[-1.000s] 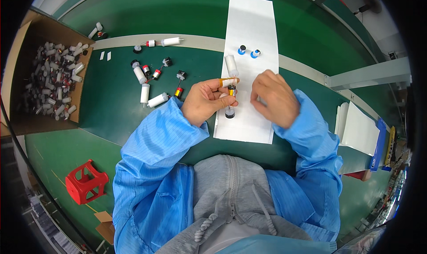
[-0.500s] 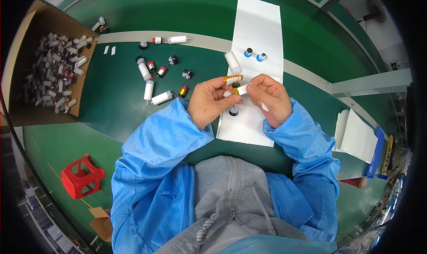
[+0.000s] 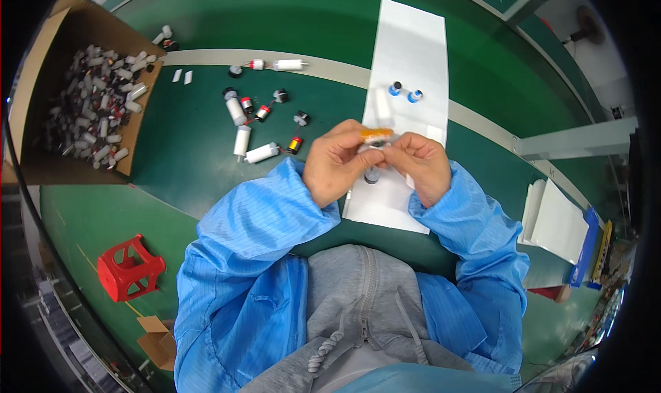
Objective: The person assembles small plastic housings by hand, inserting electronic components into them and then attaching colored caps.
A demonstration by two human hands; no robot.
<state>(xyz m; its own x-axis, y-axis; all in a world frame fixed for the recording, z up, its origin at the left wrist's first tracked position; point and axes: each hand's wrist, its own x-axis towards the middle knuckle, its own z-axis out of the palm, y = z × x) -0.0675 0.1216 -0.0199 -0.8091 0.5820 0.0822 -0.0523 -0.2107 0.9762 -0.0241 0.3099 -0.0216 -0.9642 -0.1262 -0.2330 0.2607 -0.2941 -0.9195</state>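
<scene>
Over the white paper sheet point(image 3: 406, 56), my left hand point(image 3: 336, 164) is closed on a small wired assembly. Its white cylinder point(image 3: 383, 107) sticks out beyond the fingers, blurred, and its dark round end piece point(image 3: 372, 176) shows below them. The middle of the assembly is hidden by my fingertips. Amber tape point(image 3: 376, 135) wraps my left index finger. My right hand point(image 3: 423, 166) is closed, thumb and finger pressed against the assembly beside the left fingertips. A small white piece point(image 3: 410, 182) shows at the right palm.
Several similar assemblies point(image 3: 261, 152) lie on the green table to the left, near two white strips point(image 3: 182, 76). A cardboard box point(image 3: 134, 145) full of such parts stands at far left. Two small blue bottles point(image 3: 405, 92) stand on the sheet. White papers point(image 3: 554, 221) lie at right.
My right hand has brought a white strip to the assembly's middle, and the strip is now hidden by fingers. The fingertips of both hands have closed together. The whole view has shifted slightly.
</scene>
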